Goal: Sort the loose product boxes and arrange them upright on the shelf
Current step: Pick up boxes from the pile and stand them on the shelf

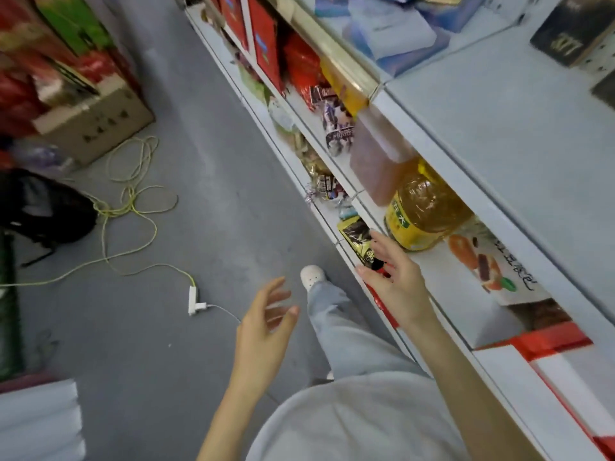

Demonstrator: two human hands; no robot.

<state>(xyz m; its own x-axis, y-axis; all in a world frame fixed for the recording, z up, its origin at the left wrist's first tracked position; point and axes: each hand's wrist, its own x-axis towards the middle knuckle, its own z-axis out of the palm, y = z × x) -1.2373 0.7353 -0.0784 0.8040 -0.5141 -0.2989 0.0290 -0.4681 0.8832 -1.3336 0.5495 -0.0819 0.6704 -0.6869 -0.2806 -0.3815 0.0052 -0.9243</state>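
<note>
Now, both grips open and empty, right hand [396,281] at the shelf [499,134] lip by the gold packet [356,237], left hand [266,324] hanging free, reach past the oil bottle [426,207] for the fruit-printed box [492,271] lying flat there, and take it by both sides.

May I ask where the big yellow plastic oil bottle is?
Head view, right of centre: the oil bottle sits on the white shelf, beyond the right hand.

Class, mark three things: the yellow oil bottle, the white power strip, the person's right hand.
oil bottle [422,207], head view, on its yellow body.
power strip [192,297], head view, on its white casing.
right hand [396,281], head view, middle of the hand.
</note>
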